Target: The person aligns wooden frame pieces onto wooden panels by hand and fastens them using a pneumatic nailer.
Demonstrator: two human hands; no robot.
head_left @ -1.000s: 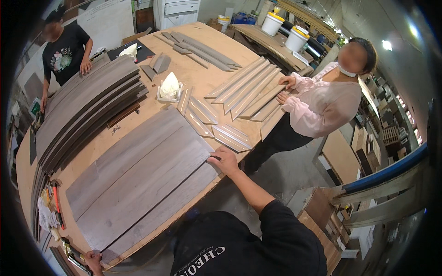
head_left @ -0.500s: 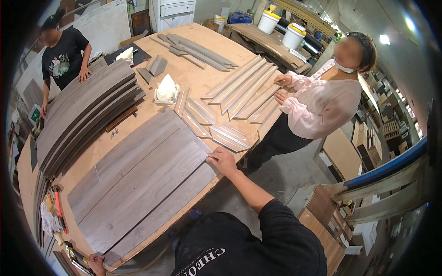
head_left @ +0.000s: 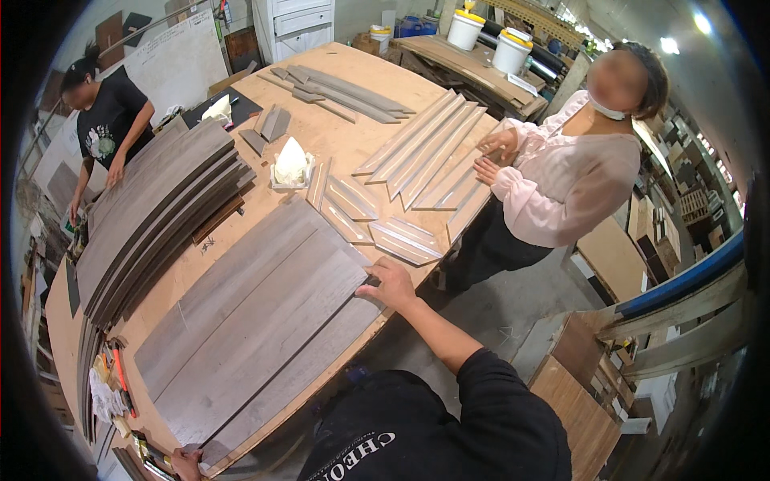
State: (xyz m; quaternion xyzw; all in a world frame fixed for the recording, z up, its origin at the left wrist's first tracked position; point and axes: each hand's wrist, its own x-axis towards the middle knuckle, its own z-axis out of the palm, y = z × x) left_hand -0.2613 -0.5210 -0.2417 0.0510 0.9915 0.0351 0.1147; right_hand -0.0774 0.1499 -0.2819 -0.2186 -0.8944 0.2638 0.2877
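A grey wood-grain panel [head_left: 249,297] made of long boards lies flat in front of me. Along its near side a dark gap sets off a narrower grey board [head_left: 297,377]. At the right end of that gap, my right hand [head_left: 389,284] holds the board ends between thumb and fingers. My left hand [head_left: 187,463] is at the opposite end, its fingers curled at the near board's corner and partly hidden. Beyond the panel, mitred strips [head_left: 437,152] with light lines on them lie beside a white tub of pale paste [head_left: 292,167].
A tall stack of grey boards [head_left: 160,200] stands at the left, with a person [head_left: 120,120] touching it. Another person [head_left: 573,168] stands at the right by the strips. An orange-handled tool [head_left: 122,377] and white rag [head_left: 104,401] lie near the table's left end.
The view has shifted slightly. My right thumb and fingers look spread a little wider at the board end. The person at the left has moved a hand along the stack; the right person's hands shifted slightly.
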